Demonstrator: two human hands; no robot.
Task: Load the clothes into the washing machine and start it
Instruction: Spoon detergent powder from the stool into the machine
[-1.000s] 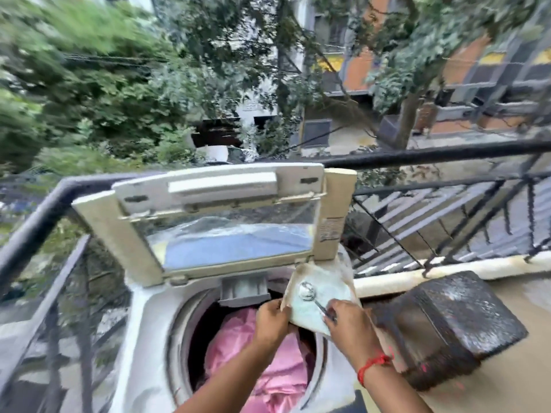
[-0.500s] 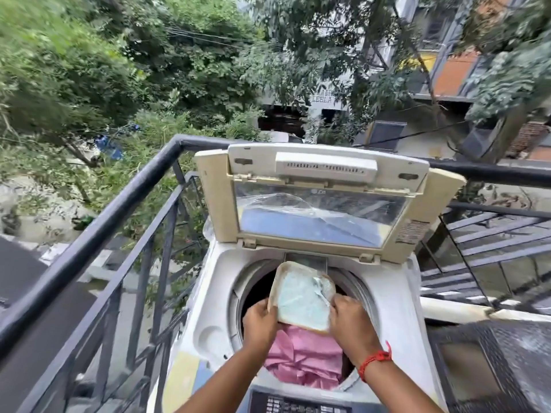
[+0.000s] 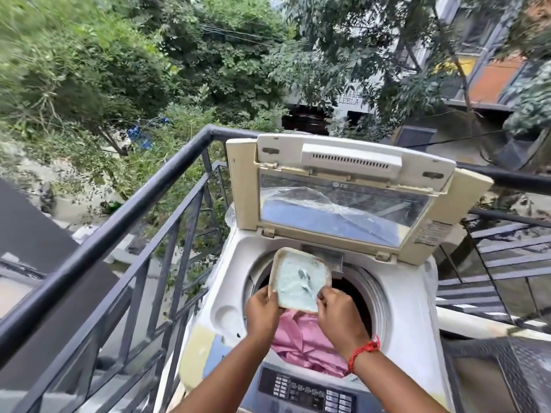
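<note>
Washing machine (image 3: 408,317) in the balcony corner, railing (image 3: 125,234) left and behind, lid (image 3: 343,186) raised at the back. Clothes (image 3: 301,338) in the drum, tray (image 3: 298,278) above them, control panel (image 3: 307,391) nearest.

The one camera sits on the person's head, looking down, close above the open washing machine (image 3: 325,293).

One washing machine (image 3: 411,317), one tray (image 3: 299,280) (two hands (image 3: 264,311))
</note>
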